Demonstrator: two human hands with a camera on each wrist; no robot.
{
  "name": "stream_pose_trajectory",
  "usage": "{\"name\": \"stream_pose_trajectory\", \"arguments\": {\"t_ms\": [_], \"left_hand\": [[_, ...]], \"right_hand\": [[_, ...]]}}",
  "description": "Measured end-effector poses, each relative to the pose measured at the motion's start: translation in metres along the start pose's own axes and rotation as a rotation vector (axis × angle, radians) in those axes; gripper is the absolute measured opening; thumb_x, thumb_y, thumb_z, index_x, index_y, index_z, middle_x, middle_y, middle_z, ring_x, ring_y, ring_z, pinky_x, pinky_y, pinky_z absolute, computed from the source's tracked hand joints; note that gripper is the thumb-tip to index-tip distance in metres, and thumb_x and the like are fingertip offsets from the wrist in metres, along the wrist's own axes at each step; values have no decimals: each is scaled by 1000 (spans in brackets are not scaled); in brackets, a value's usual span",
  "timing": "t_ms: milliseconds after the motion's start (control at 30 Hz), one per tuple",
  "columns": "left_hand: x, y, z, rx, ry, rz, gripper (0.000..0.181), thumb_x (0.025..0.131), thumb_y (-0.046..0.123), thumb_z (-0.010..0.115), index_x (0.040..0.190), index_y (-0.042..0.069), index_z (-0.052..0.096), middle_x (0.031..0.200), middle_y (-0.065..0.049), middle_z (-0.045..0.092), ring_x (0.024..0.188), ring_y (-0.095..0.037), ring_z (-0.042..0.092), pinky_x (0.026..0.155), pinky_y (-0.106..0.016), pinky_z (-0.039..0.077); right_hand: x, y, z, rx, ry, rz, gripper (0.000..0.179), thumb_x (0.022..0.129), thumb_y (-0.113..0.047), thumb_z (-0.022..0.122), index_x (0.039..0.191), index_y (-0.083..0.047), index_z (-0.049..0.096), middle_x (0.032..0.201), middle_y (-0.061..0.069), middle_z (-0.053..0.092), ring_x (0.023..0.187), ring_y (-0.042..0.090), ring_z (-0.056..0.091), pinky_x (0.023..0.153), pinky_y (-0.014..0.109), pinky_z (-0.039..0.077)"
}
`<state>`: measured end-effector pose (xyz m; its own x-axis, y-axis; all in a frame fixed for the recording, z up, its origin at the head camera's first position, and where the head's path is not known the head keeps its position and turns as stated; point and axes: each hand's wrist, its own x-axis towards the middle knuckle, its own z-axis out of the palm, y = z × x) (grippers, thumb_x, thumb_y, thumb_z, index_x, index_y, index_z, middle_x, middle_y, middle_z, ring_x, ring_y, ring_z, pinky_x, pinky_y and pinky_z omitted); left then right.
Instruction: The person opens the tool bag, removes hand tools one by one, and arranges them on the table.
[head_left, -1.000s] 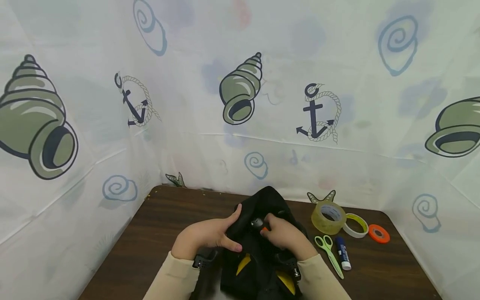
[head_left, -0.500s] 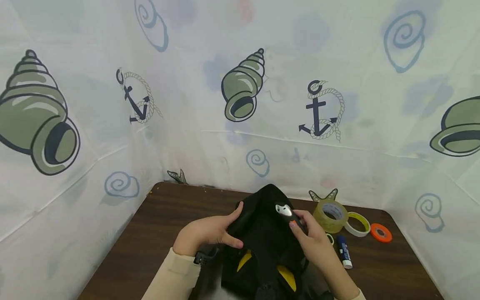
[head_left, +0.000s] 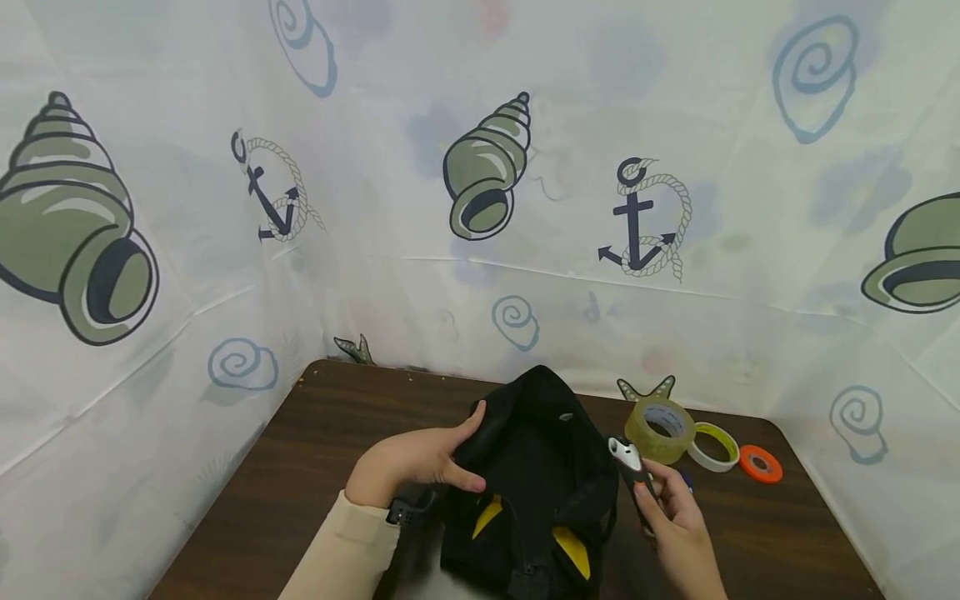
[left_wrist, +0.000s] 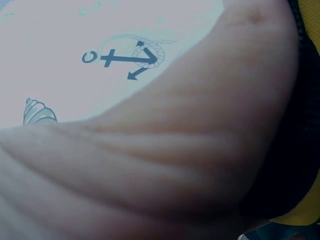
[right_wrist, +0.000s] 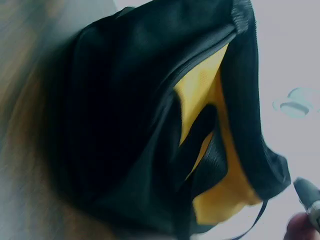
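Note:
A black bag (head_left: 517,533) with a yellow lining stands on the table, its mouth raised. My left hand (head_left: 420,465) grips the left side of the bag, its thumb lying across the black cloth; the other fingers are partly hidden. My right hand (head_left: 678,525) is to the right of the bag and apart from it. Between its thumb and fingers it holds what looks like a utility knife (head_left: 633,468), black with a silver nose and an orange spot. In the right wrist view the yellow lining (right_wrist: 215,195) shows inside the bag; the knife's tip (right_wrist: 306,192) peeks in at the right edge.
At the back right stand a wide roll of clear tape (head_left: 651,446), a white-and-yellow tape roll (head_left: 716,458) and a flat orange tape roll (head_left: 761,464). A blue cap (head_left: 687,481) shows behind my right hand. Printed cloth walls enclose the dark wood table (head_left: 337,417).
My right hand has drawn the utility knife out of the bag and moved it right, over the scissors and the blue-capped stick, hiding them. My left hand has stayed on the bag.

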<state>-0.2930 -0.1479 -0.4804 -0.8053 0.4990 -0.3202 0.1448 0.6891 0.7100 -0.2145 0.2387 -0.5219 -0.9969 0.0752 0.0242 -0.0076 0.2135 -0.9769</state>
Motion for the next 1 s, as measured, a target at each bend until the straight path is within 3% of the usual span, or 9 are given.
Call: {"name": "stream_pose_trajectory", "arguments": {"t_ms": [167, 300, 400, 567, 733, 867, 1000], "left_hand": [[-1, 1, 2, 5, 1, -1, 126, 89, 64, 83, 175, 41, -6, 180, -9, 29, 157, -32, 49, 126, -58, 43], [-1, 2, 2, 20, 1, 2, 126, 89, 64, 83, 175, 39, -6, 179, -10, 31, 155, -32, 51, 124, -57, 44], [-1, 2, 2, 33, 4, 14, 126, 90, 65, 82, 176, 38, -6, 179, -10, 32, 153, -32, 54, 123, -57, 45], [0, 3, 1, 45, 1, 20, 127, 89, 68, 81, 176, 38, -7, 179, -10, 33, 151, -33, 56, 122, -59, 46], [-2, 3, 0, 47, 8, 26, 127, 89, 67, 81, 176, 37, -7, 178, -11, 34, 152, -34, 55, 122, -60, 45], [-2, 5, 1, 46, 11, 24, 126, 89, 66, 81, 176, 37, -6, 178, -9, 34, 152, -33, 55, 123, -59, 45], [-2, 5, 1, 51, 15, 16, 126, 89, 66, 82, 176, 38, -6, 178, -8, 34, 152, -32, 55, 123, -58, 45]], "right_hand": [[0, 18, -20, -13, 119, 81, 55, 115, -30, 58, 160, -5, 41, 102, -7, 63, 85, 5, 54, 72, 24, 46], [5, 29, -42, -9, 108, 189, 61, 114, -17, 60, 165, -1, 32, 104, -7, 64, 92, 3, 57, 79, 22, 49], [8, 37, -59, -91, 74, 235, 62, 111, -8, 60, 166, 0, 33, 106, -4, 65, 91, 4, 57, 79, 22, 50], [9, 52, -85, -238, 73, 240, 59, 110, -9, 62, 164, -2, 38, 103, -6, 68, 87, 4, 60, 76, 23, 51], [11, 66, -101, -307, 190, 215, 60, 108, -12, 66, 161, 0, 39, 98, -5, 72, 78, 5, 59, 69, 26, 48], [14, 77, -110, -366, 295, 261, 55, 109, -15, 64, 157, 1, 42, 99, 7, 72, 74, 9, 60, 64, 29, 49], [17, 88, -116, -385, 349, 312, 51, 108, -15, 61, 153, 3, 45, 97, 14, 68, 71, 16, 58, 59, 32, 48]]}}
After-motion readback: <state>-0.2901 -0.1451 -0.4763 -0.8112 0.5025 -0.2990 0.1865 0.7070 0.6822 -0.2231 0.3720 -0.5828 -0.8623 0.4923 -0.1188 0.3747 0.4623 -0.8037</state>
